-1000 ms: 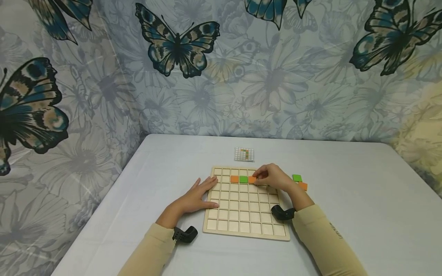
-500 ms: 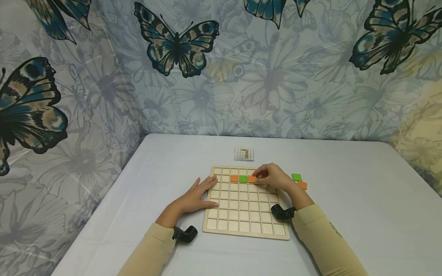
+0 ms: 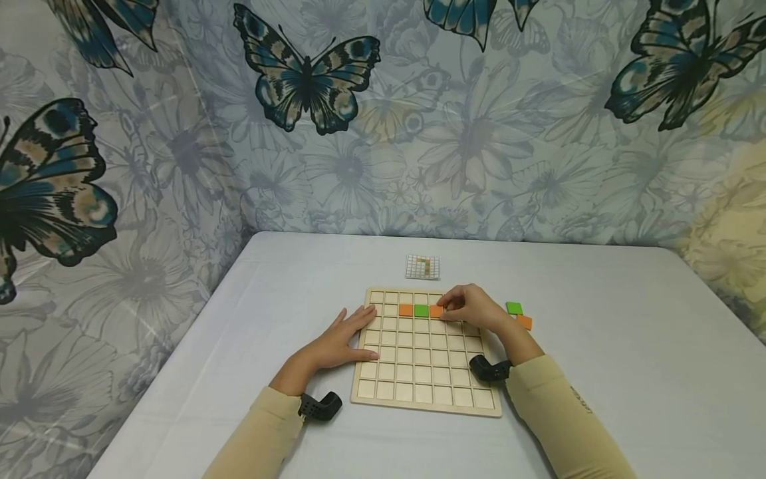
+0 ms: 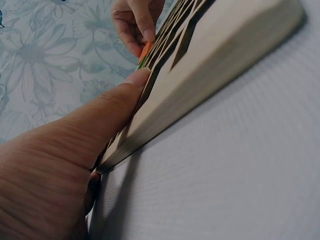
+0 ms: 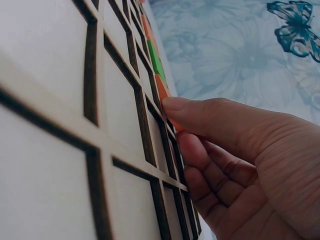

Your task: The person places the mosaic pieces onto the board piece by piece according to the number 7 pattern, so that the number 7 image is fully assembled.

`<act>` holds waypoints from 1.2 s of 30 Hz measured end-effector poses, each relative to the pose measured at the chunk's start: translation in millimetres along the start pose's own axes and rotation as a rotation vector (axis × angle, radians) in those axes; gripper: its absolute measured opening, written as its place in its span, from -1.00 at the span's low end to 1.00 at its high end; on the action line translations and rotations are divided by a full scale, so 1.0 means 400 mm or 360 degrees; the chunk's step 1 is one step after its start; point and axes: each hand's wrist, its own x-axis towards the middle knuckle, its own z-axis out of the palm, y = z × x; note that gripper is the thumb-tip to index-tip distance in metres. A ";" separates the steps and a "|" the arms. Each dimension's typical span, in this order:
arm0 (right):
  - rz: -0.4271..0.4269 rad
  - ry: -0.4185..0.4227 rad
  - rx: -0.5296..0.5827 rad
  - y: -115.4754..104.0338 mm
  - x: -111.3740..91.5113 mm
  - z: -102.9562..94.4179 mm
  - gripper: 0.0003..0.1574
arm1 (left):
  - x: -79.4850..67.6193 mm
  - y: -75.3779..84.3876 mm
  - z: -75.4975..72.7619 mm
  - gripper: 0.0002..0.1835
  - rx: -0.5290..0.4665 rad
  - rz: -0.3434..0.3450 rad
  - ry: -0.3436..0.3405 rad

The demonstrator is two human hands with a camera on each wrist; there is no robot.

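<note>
A pale wooden grid board (image 3: 423, 355) lies on the table, with three square tiles in a row near its far side. An orange tile (image 3: 406, 310) is leftmost, a green tile (image 3: 421, 311) sits beside it, and a second orange tile (image 3: 435, 311) is at the right end. My right hand (image 3: 475, 308) pinches that right-end tile between thumb and fingers; the right wrist view shows the thumb on its edge. With fingers and thumb spread, my left hand (image 3: 340, 342) rests on the board's left edge. In the left wrist view, its thumb (image 4: 115, 102) presses the frame.
Right of the board, behind my right wrist, lie a loose green tile (image 3: 514, 308) and a loose orange tile (image 3: 524, 322). A small card with a coloured grid pattern (image 3: 422, 267) lies beyond the board's far edge. A butterfly-print cloth hangs behind the white table (image 3: 311, 266).
</note>
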 end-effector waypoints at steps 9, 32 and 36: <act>-0.0032 -0.0011 0.0001 -0.003 -0.003 -0.005 -0.70 | 0.001 0.000 0.000 -0.02 0.0005 0.0004 0.0001; 0.0066 0.0036 0.0019 0.003 -0.053 -0.066 -0.58 | -0.003 0.006 -0.003 -0.04 -0.0018 0.0007 0.0004; 0.0089 0.0039 0.0007 0.015 -0.065 -0.076 -0.58 | -0.004 0.006 -0.004 -0.04 -0.0010 0.0002 0.0008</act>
